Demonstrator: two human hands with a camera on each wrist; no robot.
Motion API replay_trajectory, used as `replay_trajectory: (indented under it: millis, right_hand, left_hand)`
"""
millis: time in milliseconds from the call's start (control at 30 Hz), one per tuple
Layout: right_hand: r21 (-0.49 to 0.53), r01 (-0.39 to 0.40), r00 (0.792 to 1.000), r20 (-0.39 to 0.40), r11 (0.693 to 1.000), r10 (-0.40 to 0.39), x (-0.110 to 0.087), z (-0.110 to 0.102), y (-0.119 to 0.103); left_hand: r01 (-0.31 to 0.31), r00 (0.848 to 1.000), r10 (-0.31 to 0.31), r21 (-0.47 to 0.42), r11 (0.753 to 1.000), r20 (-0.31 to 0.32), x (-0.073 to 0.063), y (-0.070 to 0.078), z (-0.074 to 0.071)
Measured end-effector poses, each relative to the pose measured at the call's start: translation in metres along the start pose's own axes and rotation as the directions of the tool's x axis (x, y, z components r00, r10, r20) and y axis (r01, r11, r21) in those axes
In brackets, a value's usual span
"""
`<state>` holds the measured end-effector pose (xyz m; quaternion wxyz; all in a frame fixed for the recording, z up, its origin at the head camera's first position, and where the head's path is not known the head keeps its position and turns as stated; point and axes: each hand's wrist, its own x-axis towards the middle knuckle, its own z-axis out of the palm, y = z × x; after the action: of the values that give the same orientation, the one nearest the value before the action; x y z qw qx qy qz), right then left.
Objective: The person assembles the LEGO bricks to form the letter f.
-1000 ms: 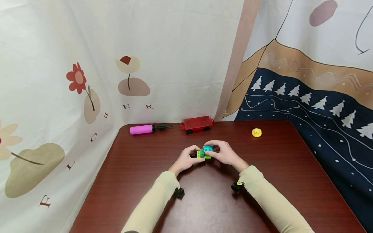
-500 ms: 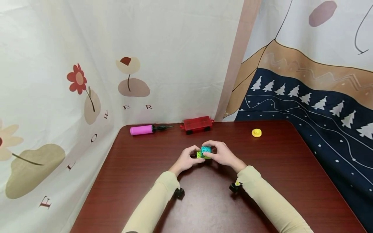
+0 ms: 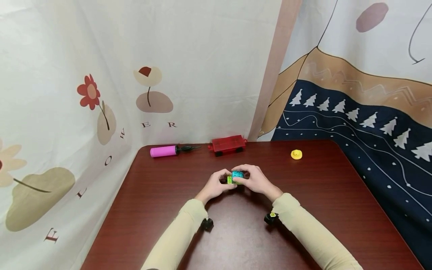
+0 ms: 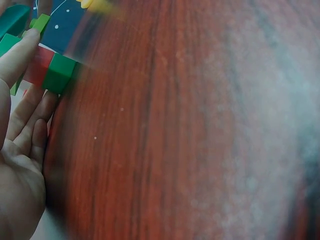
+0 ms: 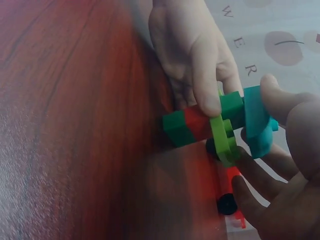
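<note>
My left hand grips a stack of toy building bricks between thumb and fingers, above the table. In the right wrist view the stack shows a green brick, a red brick, a lime plate with studs, and another green brick. My right hand pinches a teal brick with a rounded side. The teal brick sits at the studded end of the upper green brick; whether they are pressed fully together I cannot tell. Fingers cover part of the stack in the head view.
Along the back edge of the dark red table lie a pink hand pump with a black nozzle and a red toy wagon. A small yellow toy piece is at the back right. Printed cloth hangs behind the table.
My right hand has moved a little left with the teal brick, bringing it over the upper green brick, and the brick has tilted. My left hand and the stack stay nearly still.
</note>
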<state>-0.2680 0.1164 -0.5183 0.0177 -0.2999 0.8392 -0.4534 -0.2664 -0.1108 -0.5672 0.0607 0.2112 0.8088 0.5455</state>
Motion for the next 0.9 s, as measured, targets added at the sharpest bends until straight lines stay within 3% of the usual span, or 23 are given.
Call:
replay_trajectory:
  millis: [367,633,900]
  right_hand:
    - [-0.077,0.031,0.999,-0.024,0.997,-0.033,0.004,0.007,-0.003]
    - [-0.082,0.104,0.993,-0.056,0.991,-0.108,0.004,0.01,-0.003]
    - [-0.083,0.123,0.99,-0.059,0.989,-0.128,0.004,0.01,-0.003]
  left_hand:
    - [-0.03,1.0,0.031,0.028,0.999,-0.001,0.001,-0.002,-0.001]
    - [-0.031,0.999,0.031,0.028,0.999,0.009,0.003,-0.002,-0.002]
    - [-0.017,1.0,0.017,0.015,1.0,0.018,0.003,0.0,-0.002]
